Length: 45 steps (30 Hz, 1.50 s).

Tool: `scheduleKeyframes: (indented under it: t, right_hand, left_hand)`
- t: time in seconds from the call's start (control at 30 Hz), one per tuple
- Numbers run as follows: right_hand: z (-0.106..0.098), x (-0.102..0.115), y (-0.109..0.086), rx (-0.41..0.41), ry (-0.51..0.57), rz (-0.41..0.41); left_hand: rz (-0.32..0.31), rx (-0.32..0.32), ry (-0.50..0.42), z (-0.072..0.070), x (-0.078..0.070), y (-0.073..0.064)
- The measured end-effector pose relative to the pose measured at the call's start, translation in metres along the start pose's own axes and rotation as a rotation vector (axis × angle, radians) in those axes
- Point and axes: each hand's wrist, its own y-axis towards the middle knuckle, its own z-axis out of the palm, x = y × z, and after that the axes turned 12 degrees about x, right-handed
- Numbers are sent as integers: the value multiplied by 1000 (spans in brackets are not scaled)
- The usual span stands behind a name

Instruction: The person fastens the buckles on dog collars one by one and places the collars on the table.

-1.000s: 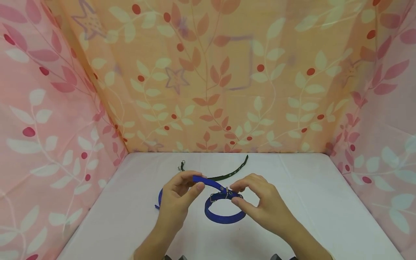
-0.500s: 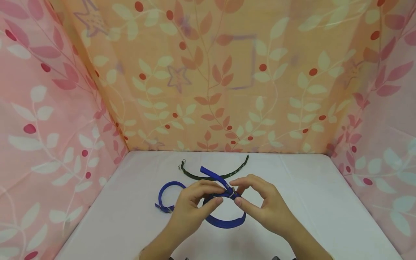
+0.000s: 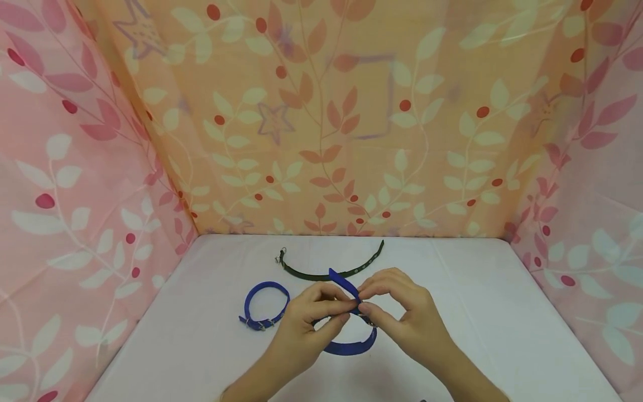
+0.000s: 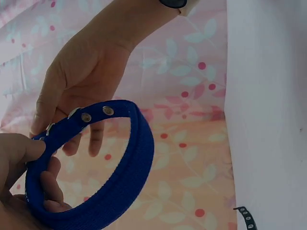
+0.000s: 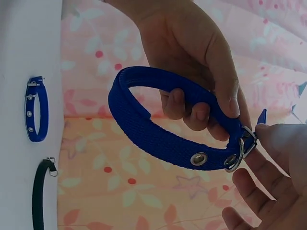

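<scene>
Both hands hold a blue collar, its band buckled into a loop above the table. My left hand pinches the band beside the buckle, fingers inside the loop in the right wrist view. My right hand pinches at the buckle with thumb and forefinger. In the right wrist view, the metal buckle and a D-ring lie between the two hands, with metal eyelets along the band. The collar's pointed tail sticks up past the fingertips in the head view.
A second blue collar, buckled into a ring, lies left of my left hand. Behind the hands a dark green collar lies unbuckled in a curve. The white table is walled by patterned cloth at the back and sides.
My left hand has let go of the tail and moved right, to the band beside the buckle. The tail now points up more steeply. The second blue collar has come into full view.
</scene>
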Motion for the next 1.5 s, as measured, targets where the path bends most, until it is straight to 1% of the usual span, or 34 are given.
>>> scheduleKeyframes:
  t: [0.07, 0.1, 0.27, 0.37, 0.43, 0.47, 0.57, 0.63, 0.7, 0.77, 0.83, 0.93, 1.0, 1.13, 1.33, 1.4, 1.5]
  right_hand:
    - [0, 0, 1, -17, -9, -17]
    - [0, 0, 1, -19, -15, -18]
    - [-1, 3, 0, 38, -41, 44]
    - [-1, 4, -1, 70, -48, 91]
    - [-1, 4, -1, 71, -52, 104]
    - [-1, 4, -1, 69, -54, 104]
    - [-1, 4, -1, 58, -63, 77]
    - [-1, 4, -1, 51, -76, 47]
    - [-1, 4, 0, 37, -92, 13]
    - [-1, 2, 0, 15, -103, -20]
    - [-1, 1, 0, -15, -108, -52]
    - [-1, -1, 1, -55, -113, -76]
    - [-1, -1, 1, -73, -117, -81]
    - [-3, -1, 3, -90, -123, -98]
    - [-5, -2, 5, -95, -150, -134]
    - [-5, -3, 5, -90, -176, -142]
    - [-5, -4, 5, -74, -212, -153]
  left_hand:
    - [14, 9, 26, 1, 0, 0]
    - [7, 9, 32, 1, 0, 0]
    - [-91, -8, 15, 1, -4, 0]
    - [-159, -2, -50, 0, -7, 1]
    - [-208, 7, -102, -1, -8, 1]
    - [-243, 13, -132, -2, -9, 1]
    - [-352, 33, -202, -4, -13, 2]
    - [-401, 52, -215, -5, -14, 2]
    - [-433, 65, -231, -5, -14, 3]
    - [-468, 62, -246, -6, -14, 3]
    - [-514, 50, -242, -6, -12, 3]
    - [-572, 34, -245, -7, -9, 3]
    - [-581, 26, -245, -7, -8, 2]
    - [-549, -2, -292, -7, -8, 2]
    - [-517, -63, -308, -5, -11, 2]
    - [-495, -82, -305, -4, -12, 2]
    - [-444, -102, -314, -2, -11, 2]
